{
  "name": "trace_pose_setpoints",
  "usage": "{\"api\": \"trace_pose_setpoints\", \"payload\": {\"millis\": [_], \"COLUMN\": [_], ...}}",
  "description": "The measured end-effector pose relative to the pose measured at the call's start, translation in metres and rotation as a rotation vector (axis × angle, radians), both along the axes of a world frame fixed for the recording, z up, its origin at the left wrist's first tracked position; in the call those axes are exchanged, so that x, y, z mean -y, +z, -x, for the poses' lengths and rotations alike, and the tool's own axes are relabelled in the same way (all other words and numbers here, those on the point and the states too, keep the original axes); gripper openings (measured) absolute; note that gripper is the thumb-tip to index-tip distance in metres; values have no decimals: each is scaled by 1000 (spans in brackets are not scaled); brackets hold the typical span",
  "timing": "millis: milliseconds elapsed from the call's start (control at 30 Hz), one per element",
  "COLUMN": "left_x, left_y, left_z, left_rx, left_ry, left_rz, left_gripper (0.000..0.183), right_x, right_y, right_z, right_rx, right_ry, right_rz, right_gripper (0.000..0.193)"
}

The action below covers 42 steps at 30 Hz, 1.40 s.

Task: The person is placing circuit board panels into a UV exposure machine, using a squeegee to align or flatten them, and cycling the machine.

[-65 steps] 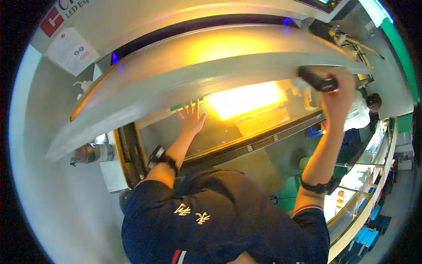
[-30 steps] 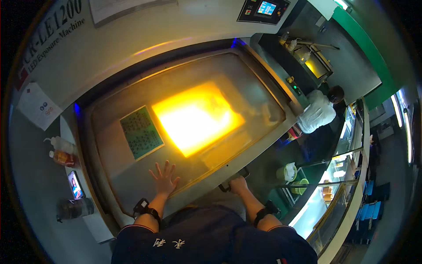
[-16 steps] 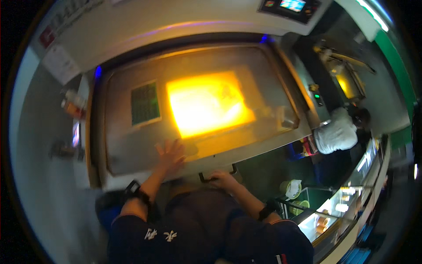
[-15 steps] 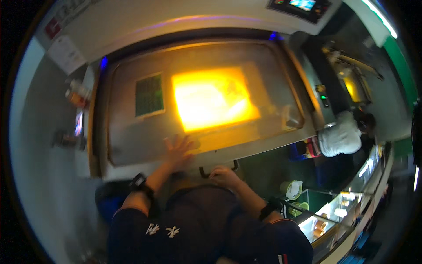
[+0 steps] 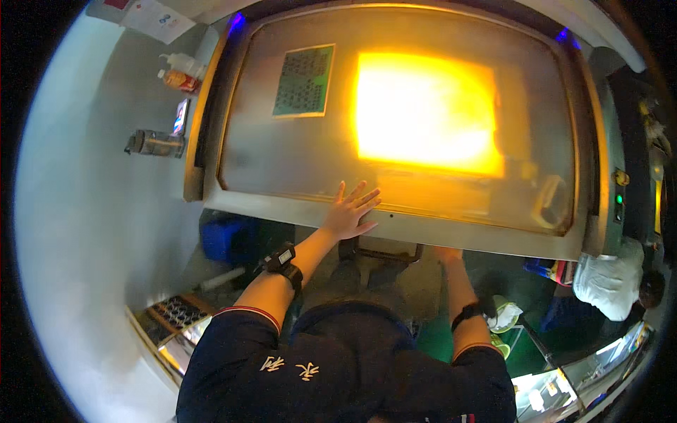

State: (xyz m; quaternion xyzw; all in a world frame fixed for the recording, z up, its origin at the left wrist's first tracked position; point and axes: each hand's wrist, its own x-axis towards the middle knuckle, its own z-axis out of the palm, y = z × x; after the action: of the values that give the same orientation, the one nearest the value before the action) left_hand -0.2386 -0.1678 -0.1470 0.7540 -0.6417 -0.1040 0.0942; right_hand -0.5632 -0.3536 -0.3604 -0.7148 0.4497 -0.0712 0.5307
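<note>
My left hand [image 5: 350,213] lies with fingers spread on the front edge of a large framed flat bed [image 5: 282,213]; its fingertips reach over the greyish, translucent sheet surface [image 5: 282,162]. To the right, my right hand [image 5: 449,252] is at the underside of that front edge, its fingers mostly hidden, so I cannot see what it touches. Between the hands, a dark bar handle [image 5: 398,260] hangs below the edge. On the bed, a green dark-patterned panel [image 5: 305,81] sits at left, beside a glaring yellow-white lit rectangle [image 5: 427,113].
Bottles [image 5: 180,81], a dark cylindrical container [image 5: 155,143] and a phone [image 5: 181,116] stand left of the bed. A green-lit switch box [image 5: 620,199] is at right, near a person in a pale top [image 5: 608,282]. A bin [image 5: 504,314] stands at lower right.
The view has shifted, so the bed appears higher and further right. My right hand has left the handle and moved right, to the front edge. My left hand stays on the edge, fingers spread.
</note>
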Motion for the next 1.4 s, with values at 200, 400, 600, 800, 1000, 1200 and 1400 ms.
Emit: {"api": "trace_pose_setpoints", "payload": {"millis": [200,400,600,800,1000,1200,1400], "left_x": [-9,-16,-11,-17,-18,-63,-114], "left_y": [-6,-8,-19,-16,-3,71,138], "left_z": [-4,-4,-4,-5,16,40,-31], "left_rx": [-12,-1,17,24,-70,-643,-232], "left_ry": [44,62,44,64,122,-361,27], "left_rz": [-60,-54,3,-15,-92,-582,-493], "left_gripper": [63,64,58,58,71,86,77], "right_x": [32,-10,-26,-43,-77,-69,-51], "right_y": [-5,27,35,171,235,325,357], "right_z": [-26,-16,32,70,124,64,-104], "right_rx": [-395,-229,-417,-488,-706,-457,-84], "right_ry": [224,214,374,123,232,650,773], "right_rz": [580,633,806,208,191,433,937], "right_gripper": [38,35,42,44,54,49,48]}}
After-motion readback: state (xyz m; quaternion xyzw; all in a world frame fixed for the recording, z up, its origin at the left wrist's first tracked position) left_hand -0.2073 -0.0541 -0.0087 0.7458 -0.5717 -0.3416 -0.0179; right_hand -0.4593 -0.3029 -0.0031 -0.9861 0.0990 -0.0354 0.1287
